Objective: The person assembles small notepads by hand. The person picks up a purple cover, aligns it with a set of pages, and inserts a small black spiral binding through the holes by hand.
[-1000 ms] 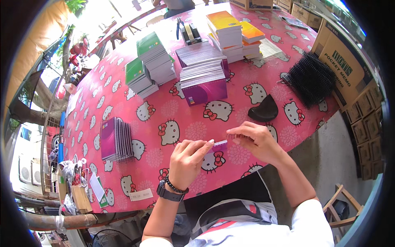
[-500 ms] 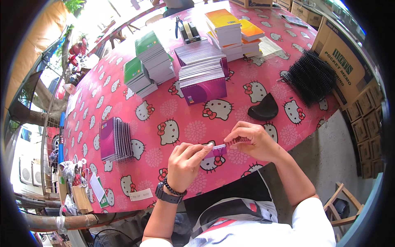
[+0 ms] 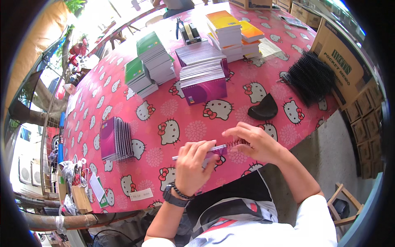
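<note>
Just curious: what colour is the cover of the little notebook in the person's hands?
Purple, as the head view shows: the small notebook held between both hands.

The person wears a white short-sleeved top, a dark wristwatch (image 3: 174, 198) and a beaded bracelet (image 3: 182, 192) on the left wrist.

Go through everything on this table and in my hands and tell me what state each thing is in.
Purple notebook: held by both hands, spiral part-threaded.
Left hand: gripping the notebook.
Right hand: fingers on the spiral wire.
Bound purple notebooks: standing on edge.
Green pads: stacked.
Black wire coils: heaped loose.
</note>
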`<state>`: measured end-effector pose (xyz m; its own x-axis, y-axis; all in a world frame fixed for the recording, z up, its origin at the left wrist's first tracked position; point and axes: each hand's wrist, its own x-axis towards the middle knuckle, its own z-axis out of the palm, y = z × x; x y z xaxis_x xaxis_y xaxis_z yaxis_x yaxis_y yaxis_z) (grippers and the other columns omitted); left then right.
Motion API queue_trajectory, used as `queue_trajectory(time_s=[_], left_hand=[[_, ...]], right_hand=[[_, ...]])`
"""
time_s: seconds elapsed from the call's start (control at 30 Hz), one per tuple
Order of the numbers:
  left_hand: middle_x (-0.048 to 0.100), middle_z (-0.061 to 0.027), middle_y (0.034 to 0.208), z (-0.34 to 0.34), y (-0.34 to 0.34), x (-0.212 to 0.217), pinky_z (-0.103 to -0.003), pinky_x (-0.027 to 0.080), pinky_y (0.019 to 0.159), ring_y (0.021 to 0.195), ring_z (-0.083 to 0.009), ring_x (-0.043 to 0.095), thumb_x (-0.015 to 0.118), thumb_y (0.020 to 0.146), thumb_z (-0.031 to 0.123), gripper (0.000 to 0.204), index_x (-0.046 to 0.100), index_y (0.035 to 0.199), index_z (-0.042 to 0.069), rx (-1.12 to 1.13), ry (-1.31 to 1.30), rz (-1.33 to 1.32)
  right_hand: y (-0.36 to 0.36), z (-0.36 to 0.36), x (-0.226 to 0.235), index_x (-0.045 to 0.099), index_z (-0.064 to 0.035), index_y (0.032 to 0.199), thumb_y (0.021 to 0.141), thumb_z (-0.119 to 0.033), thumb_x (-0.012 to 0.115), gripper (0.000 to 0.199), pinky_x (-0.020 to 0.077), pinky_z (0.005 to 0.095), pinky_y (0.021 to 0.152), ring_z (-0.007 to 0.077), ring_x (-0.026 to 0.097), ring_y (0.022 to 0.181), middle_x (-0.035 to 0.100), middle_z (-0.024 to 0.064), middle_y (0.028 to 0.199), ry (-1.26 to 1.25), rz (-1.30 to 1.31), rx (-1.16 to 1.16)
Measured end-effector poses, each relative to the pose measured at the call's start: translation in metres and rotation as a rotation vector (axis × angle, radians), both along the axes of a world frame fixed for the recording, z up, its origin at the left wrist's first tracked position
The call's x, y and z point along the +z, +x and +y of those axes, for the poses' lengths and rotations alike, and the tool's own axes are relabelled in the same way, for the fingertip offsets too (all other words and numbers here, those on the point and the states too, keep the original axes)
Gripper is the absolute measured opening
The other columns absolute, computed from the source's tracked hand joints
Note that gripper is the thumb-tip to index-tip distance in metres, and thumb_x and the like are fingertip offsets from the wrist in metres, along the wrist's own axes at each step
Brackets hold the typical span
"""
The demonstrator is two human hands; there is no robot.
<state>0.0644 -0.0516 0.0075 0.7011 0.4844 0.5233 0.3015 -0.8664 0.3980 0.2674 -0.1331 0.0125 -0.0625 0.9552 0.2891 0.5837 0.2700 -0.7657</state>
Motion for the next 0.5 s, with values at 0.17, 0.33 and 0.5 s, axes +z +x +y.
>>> queue_trajectory(time_s=[0.17, 0.33, 0.5], left_hand=[[0.062, -0.0040, 0.091, -0.011, 0.013, -0.009, -0.034, 0.040, 0.072, 0.084, -0.0224, 0.057, 0.070, 0.076, 0.018, 0.022, 0.062, 0.095, 0.010, -0.005, -0.010, 0.021], [0.061, -0.0034, 0.091, -0.011, 0.009, -0.004, -0.035, 0.039, 0.072, 0.083, -0.0216, 0.057, 0.067, 0.079, 0.019, 0.018, 0.062, 0.094, 0.011, -0.004, -0.011, 0.055], [0.060, -0.0013, 0.094, -0.012, 0.008, 0.002, -0.034, 0.040, 0.073, 0.083, -0.0195, 0.057, 0.068, 0.078, 0.022, 0.020, 0.062, 0.095, 0.012, -0.085, 0.041, 0.087]], right_hand=[[-0.004, -0.008, 0.010, 0.054, -0.0036, 0.114, 0.089, -0.011, 0.056, 0.026, 0.0522, 0.0393, 0.072, 0.0350, 0.064, 0.086, 0.065, 0.0188, 0.098, -0.220, 0.010, -0.008], [0.029, -0.002, 0.010, 0.048, -0.0067, 0.125, 0.084, -0.024, 0.064, 0.046, 0.0476, 0.0387, 0.084, 0.0321, 0.059, 0.101, 0.063, 0.0203, 0.103, -0.096, -0.078, -0.326], [0.087, -0.004, -0.025, 0.057, -0.0102, 0.117, 0.062, -0.049, 0.078, 0.071, 0.0345, 0.0538, 0.098, 0.0432, 0.039, 0.123, 0.037, 0.0253, 0.138, -0.191, -0.574, -0.646]])
